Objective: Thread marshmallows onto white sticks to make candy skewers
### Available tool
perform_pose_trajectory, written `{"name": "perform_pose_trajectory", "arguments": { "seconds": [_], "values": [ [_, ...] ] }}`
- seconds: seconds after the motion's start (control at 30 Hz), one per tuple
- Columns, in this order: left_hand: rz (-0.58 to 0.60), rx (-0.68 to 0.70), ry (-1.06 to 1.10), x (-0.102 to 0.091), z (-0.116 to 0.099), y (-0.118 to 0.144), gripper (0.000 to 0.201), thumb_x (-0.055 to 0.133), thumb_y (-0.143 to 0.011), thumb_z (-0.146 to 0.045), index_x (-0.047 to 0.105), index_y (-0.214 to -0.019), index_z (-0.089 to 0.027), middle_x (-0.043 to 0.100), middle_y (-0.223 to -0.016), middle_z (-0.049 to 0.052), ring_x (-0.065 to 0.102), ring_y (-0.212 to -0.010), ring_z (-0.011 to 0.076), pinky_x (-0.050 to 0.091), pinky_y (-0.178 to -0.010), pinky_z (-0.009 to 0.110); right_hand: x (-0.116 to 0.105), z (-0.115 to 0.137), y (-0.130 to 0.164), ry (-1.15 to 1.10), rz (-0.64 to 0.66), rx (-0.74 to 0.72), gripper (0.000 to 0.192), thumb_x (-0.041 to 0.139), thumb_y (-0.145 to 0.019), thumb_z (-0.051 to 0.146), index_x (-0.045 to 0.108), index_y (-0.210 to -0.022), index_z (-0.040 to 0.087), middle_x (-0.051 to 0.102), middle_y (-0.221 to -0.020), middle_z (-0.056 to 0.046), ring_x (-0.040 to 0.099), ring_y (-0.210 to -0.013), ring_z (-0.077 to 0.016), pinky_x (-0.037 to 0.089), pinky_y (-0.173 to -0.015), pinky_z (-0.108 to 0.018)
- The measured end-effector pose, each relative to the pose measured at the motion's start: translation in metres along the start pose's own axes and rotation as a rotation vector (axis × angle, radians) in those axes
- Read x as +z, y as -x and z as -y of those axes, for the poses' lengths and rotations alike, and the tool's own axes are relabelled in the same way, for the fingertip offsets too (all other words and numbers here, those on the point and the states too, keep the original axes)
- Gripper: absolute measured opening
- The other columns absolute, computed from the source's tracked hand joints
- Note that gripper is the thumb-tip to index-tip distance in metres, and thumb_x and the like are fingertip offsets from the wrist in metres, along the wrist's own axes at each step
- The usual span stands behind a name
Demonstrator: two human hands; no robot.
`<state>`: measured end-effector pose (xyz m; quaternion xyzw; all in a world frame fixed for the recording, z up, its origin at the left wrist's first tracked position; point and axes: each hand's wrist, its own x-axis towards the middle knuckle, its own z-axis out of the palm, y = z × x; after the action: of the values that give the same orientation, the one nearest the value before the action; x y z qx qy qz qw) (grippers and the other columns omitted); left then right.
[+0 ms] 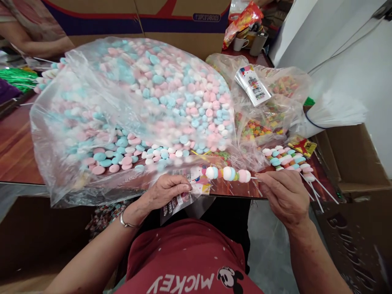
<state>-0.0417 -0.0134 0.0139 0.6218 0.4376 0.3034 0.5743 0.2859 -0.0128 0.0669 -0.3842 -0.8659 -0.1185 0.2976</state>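
My right hand (pixel 286 196) pinches the end of a thin white stick that carries a candy skewer (pixel 228 173) of white, blue and pink marshmallow pieces, held level over the table's front edge. My left hand (pixel 167 191) grips a small clear printed wrapper bag (pixel 179 200) at the skewer's other end. Just behind both hands lies a big clear plastic bag (pixel 131 110) full of pink, blue and white marshmallow candies.
Several finished skewers (pixel 288 160) lie at the right on the wooden table (pixel 15 147). A bag of coloured gummies (pixel 263 122) with printed labels (pixel 253 86) sits behind them. White sticks bundle (pixel 333 112), cardboard boxes (pixel 183 20), and another person's arm (pixel 36 41) at far left.
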Motion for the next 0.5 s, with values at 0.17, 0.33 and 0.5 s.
{"name": "perform_pose_trajectory", "arguments": {
  "seconds": [0.17, 0.33, 0.5],
  "values": [
    [0.007, -0.061, 0.037, -0.001, -0.001, -0.002, 0.030, 0.062, -0.082, -0.039, 0.067, -0.067, -0.014, 0.062, -0.058, 0.000, 0.050, -0.053, 0.0092, 0.041, -0.052, 0.020, -0.001, 0.000, -0.005, 0.025, 0.014, -0.074, 0.021, 0.060, -0.089, 0.012, 0.066, -0.106, 0.023, 0.070, -0.086, -0.004, 0.056, -0.071, -0.0179, 0.038, -0.066, -0.035],
    [0.083, -0.181, 0.182, -0.001, -0.004, -0.003, 0.033, 0.064, -0.080, -0.044, 0.062, -0.065, -0.014, 0.060, -0.053, 0.000, 0.051, -0.049, 0.0091, 0.040, -0.049, 0.020, -0.002, 0.000, -0.008, 0.035, 0.042, -0.154, 0.020, 0.057, -0.091, 0.013, 0.065, -0.105, 0.026, 0.071, -0.083, -0.001, 0.056, -0.070, -0.0161, 0.039, -0.069, -0.035],
    [0.157, -0.268, 0.195, -0.006, -0.006, -0.003, 0.036, 0.068, -0.077, -0.047, 0.061, -0.065, -0.014, 0.058, -0.050, -0.001, 0.050, -0.045, 0.0088, 0.036, -0.045, 0.020, -0.007, -0.003, -0.011, -0.011, 0.059, -0.176, 0.026, 0.061, -0.089, 0.011, 0.064, -0.107, 0.029, 0.072, -0.083, -0.001, 0.059, -0.072, -0.0178, 0.039, -0.070, -0.038]
  ]
}}
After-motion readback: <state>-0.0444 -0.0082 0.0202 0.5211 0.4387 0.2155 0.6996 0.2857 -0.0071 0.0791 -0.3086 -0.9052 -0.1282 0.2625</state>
